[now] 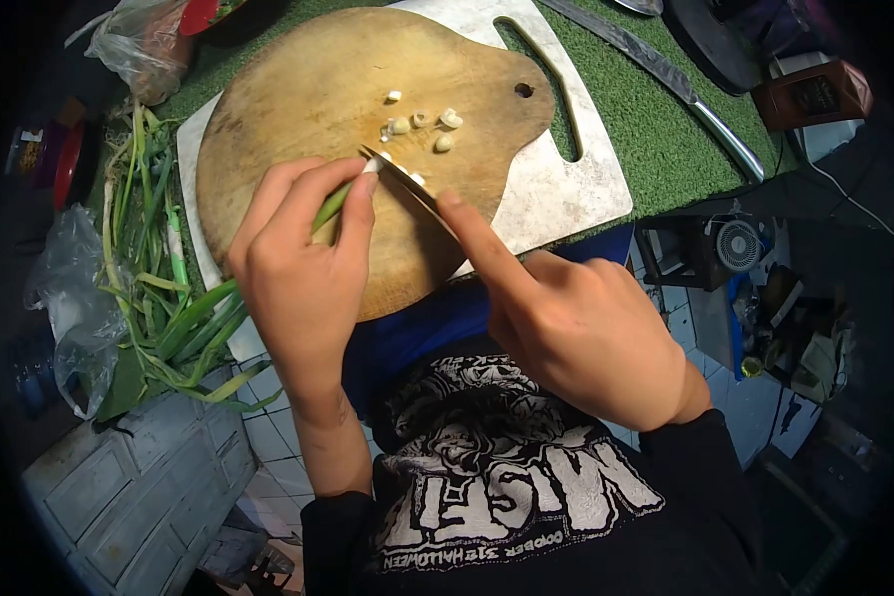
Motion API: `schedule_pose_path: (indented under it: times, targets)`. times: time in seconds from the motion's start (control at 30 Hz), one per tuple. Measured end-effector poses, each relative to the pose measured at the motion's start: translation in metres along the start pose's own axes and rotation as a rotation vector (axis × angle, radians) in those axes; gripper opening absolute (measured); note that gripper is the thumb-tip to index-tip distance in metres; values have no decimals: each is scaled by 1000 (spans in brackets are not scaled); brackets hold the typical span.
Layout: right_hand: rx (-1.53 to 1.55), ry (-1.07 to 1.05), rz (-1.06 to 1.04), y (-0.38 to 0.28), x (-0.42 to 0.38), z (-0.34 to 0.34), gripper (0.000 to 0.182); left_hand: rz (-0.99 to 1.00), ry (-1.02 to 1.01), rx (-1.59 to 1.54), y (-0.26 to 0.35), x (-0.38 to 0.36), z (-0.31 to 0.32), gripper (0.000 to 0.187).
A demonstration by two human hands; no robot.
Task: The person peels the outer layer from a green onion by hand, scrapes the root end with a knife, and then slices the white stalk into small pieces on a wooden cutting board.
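My left hand (303, 258) is closed around a green onion (330, 207), its white end pinched between thumb and fingers over the round wooden board (298, 79). The dark blade of a small knife (399, 176) lies against that white end. My right hand (566, 313) grips the knife, index finger stretched along the blade's back; the handle is hidden in the palm. Several cut white pieces (419, 119) lie on the board just beyond the blade. The onion's green leaves (194, 323) trail out to the left of my left hand.
Under the wooden board is a white cutting board (591, 174) on green matting (656, 149). More green onions (144, 199) and clear plastic bags (74, 288) lie at left. A large knife (656, 70) rests at upper right, near a brown bottle (824, 94).
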State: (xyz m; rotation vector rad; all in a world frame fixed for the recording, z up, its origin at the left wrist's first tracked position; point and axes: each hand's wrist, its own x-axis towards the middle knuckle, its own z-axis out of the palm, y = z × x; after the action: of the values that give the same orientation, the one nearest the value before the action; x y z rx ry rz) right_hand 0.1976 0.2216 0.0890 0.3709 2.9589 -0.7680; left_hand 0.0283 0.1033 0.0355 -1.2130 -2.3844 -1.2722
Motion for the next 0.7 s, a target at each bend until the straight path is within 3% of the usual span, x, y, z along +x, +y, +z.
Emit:
schedule_pose_path:
  times: [0.7]
  targets:
    - [87,62,-42,3,17,5,77,-31,-5,-42,-1,0,-2,11]
